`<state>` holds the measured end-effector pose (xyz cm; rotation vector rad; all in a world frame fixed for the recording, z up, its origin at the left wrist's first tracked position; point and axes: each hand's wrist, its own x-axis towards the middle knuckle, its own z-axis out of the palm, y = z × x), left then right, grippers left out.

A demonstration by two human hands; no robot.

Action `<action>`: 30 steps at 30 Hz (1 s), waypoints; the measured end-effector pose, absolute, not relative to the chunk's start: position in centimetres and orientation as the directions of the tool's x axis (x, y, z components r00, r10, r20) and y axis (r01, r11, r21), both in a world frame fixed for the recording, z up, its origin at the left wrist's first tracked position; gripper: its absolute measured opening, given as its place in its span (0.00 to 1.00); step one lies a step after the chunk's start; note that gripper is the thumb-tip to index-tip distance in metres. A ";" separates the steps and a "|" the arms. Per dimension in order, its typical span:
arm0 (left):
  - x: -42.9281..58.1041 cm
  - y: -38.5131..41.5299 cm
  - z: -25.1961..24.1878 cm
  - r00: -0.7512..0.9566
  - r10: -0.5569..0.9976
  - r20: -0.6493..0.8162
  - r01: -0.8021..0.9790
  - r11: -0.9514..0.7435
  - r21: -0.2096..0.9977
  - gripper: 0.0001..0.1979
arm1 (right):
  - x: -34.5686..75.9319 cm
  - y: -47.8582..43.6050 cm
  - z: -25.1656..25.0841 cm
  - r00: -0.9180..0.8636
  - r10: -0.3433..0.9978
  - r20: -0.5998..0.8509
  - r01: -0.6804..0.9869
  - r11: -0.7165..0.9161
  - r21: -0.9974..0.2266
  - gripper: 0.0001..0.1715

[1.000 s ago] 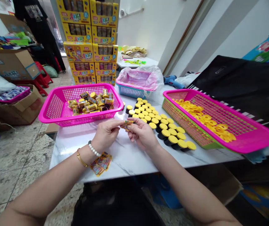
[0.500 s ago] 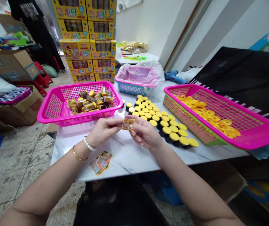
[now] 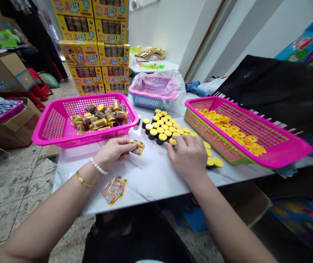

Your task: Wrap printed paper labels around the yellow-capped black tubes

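A small printed yellow sleeve [image 3: 137, 147] is pinched between the thumb and fingers of my left hand [image 3: 115, 149], held above the white table. My right hand [image 3: 188, 156] reaches over the near rows of black cups with yellow lids [image 3: 161, 138]. Its thumb and fingers are spread and bent down among the lids; the fingertips are partly hidden, and I cannot tell whether they touch a cup. Several flat printed sleeves [image 3: 115, 190] lie in a loose pile by my left forearm.
A pink basket [image 3: 60, 137] with wrapped cups [image 3: 100, 122] stands at left. Another pink basket [image 3: 290, 153] at right holds yellow rings [image 3: 233, 133]. Behind are a plastic-lined basket [image 3: 151, 102], stacked yellow boxes [image 3: 85, 54] and a blue tool [image 3: 196, 88]. A person [image 3: 30, 29] stands far left.
My right hand has let go of the printed sleeve and moved right to the cups. My left hand keeps the sleeve, which now looks opened out. The view has shifted slightly.
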<state>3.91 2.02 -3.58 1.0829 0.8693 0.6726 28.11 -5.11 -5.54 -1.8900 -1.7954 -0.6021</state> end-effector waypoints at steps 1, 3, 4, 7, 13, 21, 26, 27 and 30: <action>4.0 2.0 -3.5 0.529 0.803 -0.276 -0.066 0.363 0.929 0.16 | 28.6 -5.0 -5.7 0.045 0.823 0.566 0.996 -0.079 0.037 0.14; 4.0 1.8 -3.3 0.576 0.763 -0.294 -0.099 0.422 0.901 0.15 | 28.9 -4.6 -6.1 0.036 0.860 0.509 0.987 -0.110 0.116 0.11; 4.0 1.8 -3.2 0.599 0.741 -0.302 -0.117 0.455 0.883 0.14 | 28.9 -4.4 -6.2 0.026 0.866 0.500 0.984 -0.109 0.137 0.09; 3.8 1.8 -3.1 0.636 0.700 -0.323 -0.180 0.542 0.821 0.12 | 28.4 -3.7 -6.5 -0.013 0.851 0.525 0.985 -0.079 0.153 0.08; 4.0 2.1 -2.9 0.605 0.711 -0.358 -0.313 0.626 0.715 0.09 | 27.5 -4.0 -5.0 0.105 0.818 0.566 0.880 0.190 -0.436 0.07; 4.5 1.8 -2.5 0.530 0.747 -0.401 -0.373 0.630 0.681 0.04 | 24.0 -4.2 -2.8 0.023 0.979 0.201 -0.082 0.203 -0.976 0.20; 4.5 1.8 -2.3 0.521 0.758 -0.393 -0.404 0.624 0.669 0.07 | 23.3 -3.6 -3.0 0.094 0.975 0.201 0.110 0.191 -0.975 0.13; 4.5 1.7 -2.4 0.507 0.766 -0.396 -0.409 0.618 0.672 0.08 | 23.2 -3.7 -3.0 0.122 0.968 0.218 0.172 0.196 -0.965 0.12; 4.7 1.6 -2.5 0.475 0.785 -0.399 -0.397 0.595 0.699 0.11 | 22.8 -4.2 -2.7 0.141 0.944 0.297 0.314 0.242 -0.918 0.11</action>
